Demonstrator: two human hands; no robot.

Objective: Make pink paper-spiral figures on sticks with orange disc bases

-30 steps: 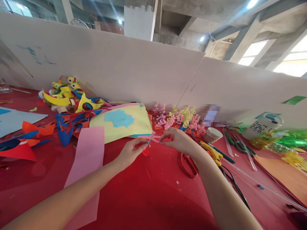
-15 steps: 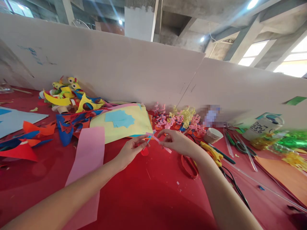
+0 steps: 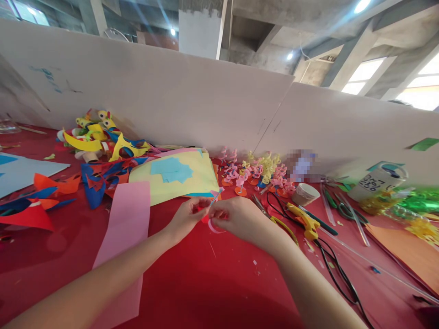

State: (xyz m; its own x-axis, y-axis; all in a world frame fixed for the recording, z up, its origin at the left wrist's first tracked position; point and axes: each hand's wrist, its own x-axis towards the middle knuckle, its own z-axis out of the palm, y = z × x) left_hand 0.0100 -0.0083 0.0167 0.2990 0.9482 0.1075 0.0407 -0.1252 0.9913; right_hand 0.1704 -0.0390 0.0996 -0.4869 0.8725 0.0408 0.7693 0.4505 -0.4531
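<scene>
Above the red tabletop my left hand [image 3: 188,218] pinches a thin pale stick [image 3: 215,198], with pink paper at its upper end. A small red piece [image 3: 205,219] shows just under those fingers. Close against it, my right hand [image 3: 236,218] has its fingers closed on a narrow pink paper strip [image 3: 214,227], which bends in a loop below the fingertips. The fingers hide most of where strip and stick meet. Behind the hands stand several small figures of curled pink paper [image 3: 242,177] and yellow paper [image 3: 269,164] on round bases.
A pink sheet [image 3: 126,237] lies at left, beside yellow paper [image 3: 171,194] with blue pieces. On the right are scissors [image 3: 285,230], a yellow glue gun [image 3: 307,221] with a black cord, and a paper cup [image 3: 304,195]. A white panel [image 3: 154,91] borders the table.
My right hand has turned over and moved slightly left and down, right up to my left hand. The pink strip, straight before, is now curled into a loop.
</scene>
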